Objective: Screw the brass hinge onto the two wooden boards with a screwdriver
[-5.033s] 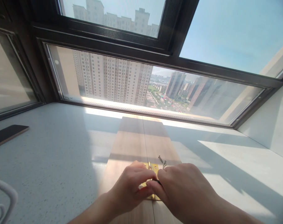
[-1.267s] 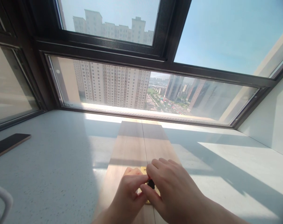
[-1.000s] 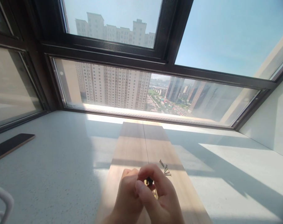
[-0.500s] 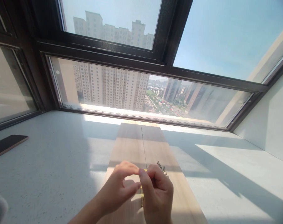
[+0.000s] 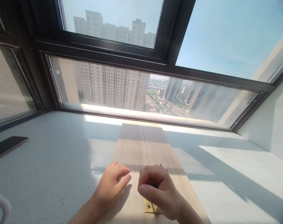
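Note:
My left hand is just above the left board, its fingers loosely bent. A small gap shows between its thumb and fingertips, with nothing in it. To its right, my right hand is closed, thumb pressed against the curled fingers; what it holds, if anything, is hidden. Under that hand a brass-coloured hinge lies across the seam, partly covered, with a dark spot on its left leaf. Two light wooden boards lie side by side. Several small screws lie beyond my right hand, partly hidden by it.
A phone lies at the left on the pale speckled sill. The curved end of a white object shows at the lower left edge. Dark window frames border the far side, and a wall stands at right.
My hands have come apart: the left moved left, the right moved slightly right and turned. More of the hinge now shows, while the screws are more covered.

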`<state>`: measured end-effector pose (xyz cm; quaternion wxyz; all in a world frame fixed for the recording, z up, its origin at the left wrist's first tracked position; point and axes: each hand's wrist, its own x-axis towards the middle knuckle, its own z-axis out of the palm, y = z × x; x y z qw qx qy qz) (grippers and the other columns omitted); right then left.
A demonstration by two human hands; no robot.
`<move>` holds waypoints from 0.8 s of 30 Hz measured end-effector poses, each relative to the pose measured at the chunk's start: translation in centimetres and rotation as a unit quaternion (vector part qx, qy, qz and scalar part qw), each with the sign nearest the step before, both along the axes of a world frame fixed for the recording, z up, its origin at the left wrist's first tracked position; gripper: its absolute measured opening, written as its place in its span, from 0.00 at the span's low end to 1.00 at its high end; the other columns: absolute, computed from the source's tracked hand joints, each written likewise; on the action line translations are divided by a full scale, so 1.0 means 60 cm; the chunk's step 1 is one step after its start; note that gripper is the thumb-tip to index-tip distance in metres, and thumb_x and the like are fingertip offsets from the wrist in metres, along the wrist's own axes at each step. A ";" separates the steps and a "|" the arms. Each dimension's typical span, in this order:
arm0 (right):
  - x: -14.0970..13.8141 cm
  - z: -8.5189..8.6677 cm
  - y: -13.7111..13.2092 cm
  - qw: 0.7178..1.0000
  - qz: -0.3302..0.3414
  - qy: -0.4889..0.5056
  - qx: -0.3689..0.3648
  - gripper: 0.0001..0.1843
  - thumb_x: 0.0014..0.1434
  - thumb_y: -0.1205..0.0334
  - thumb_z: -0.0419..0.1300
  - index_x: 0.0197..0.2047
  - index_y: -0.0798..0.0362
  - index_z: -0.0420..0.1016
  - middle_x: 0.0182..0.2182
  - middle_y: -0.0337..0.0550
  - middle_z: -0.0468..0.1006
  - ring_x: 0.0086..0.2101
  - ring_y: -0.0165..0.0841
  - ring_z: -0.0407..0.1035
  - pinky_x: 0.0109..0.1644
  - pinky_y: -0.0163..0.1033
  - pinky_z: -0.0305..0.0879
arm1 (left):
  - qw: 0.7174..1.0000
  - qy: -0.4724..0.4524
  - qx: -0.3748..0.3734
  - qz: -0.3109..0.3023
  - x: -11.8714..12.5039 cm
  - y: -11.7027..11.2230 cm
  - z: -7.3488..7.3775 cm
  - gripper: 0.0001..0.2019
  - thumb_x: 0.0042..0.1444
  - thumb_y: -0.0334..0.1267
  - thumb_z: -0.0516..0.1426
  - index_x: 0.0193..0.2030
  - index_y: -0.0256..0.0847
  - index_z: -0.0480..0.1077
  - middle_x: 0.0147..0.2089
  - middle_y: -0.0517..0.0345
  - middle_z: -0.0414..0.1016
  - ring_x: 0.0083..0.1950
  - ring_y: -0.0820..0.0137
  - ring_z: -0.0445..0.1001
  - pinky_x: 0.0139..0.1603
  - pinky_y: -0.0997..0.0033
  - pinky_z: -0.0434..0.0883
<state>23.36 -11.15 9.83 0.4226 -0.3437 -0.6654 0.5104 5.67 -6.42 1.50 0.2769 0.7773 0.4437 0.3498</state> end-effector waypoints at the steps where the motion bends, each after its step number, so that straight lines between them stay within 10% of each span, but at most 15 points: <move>1: -0.006 -0.006 0.002 0.999 -0.042 0.007 0.009 0.12 0.55 0.54 0.60 0.28 0.53 0.67 0.17 0.29 0.55 0.20 0.24 0.48 0.23 0.33 0.44 | 1.000 -0.001 0.001 0.000 -0.001 0.000 0.000 0.09 0.59 0.38 0.53 0.34 0.41 0.74 0.36 0.56 0.76 0.42 0.63 0.71 0.45 0.62 0.66; 9: -0.036 -0.040 0.011 0.938 -0.342 0.053 0.015 0.21 0.57 0.47 0.59 0.23 0.50 0.57 0.16 0.28 0.51 0.18 0.24 0.46 0.19 0.32 0.43 | 1.000 -0.008 -0.006 0.000 0.000 0.001 -0.001 0.09 0.59 0.38 0.53 0.33 0.41 0.73 0.35 0.56 0.75 0.42 0.63 0.70 0.45 0.62 0.65; 14: -0.043 -0.060 -0.007 0.906 -0.406 0.017 0.117 0.21 0.58 0.52 0.57 0.19 0.51 0.57 0.17 0.32 0.53 0.21 0.26 0.49 0.23 0.34 0.49 | 1.000 -0.007 -0.008 0.000 -0.001 0.002 -0.003 0.09 0.59 0.38 0.53 0.33 0.41 0.73 0.35 0.56 0.75 0.41 0.63 0.70 0.45 0.63 0.65; 17: -0.035 -0.053 -0.009 0.929 -0.350 -0.015 0.120 0.21 0.57 0.54 0.56 0.18 0.51 0.53 0.16 0.31 0.50 0.20 0.26 0.48 0.24 0.34 0.47 | 1.000 -0.010 -0.006 -0.001 -0.002 0.003 -0.004 0.09 0.59 0.38 0.53 0.33 0.41 0.73 0.35 0.57 0.75 0.42 0.63 0.70 0.45 0.63 0.65; 24: 0.011 -0.021 0.013 0.999 0.038 -0.008 0.002 0.23 0.55 0.48 0.57 0.18 0.51 0.54 0.14 0.30 0.50 0.18 0.23 0.44 0.21 0.33 0.40 | 1.000 -0.006 -0.010 0.000 -0.002 0.002 -0.001 0.08 0.59 0.37 0.53 0.33 0.40 0.73 0.35 0.57 0.75 0.42 0.63 0.70 0.45 0.62 0.64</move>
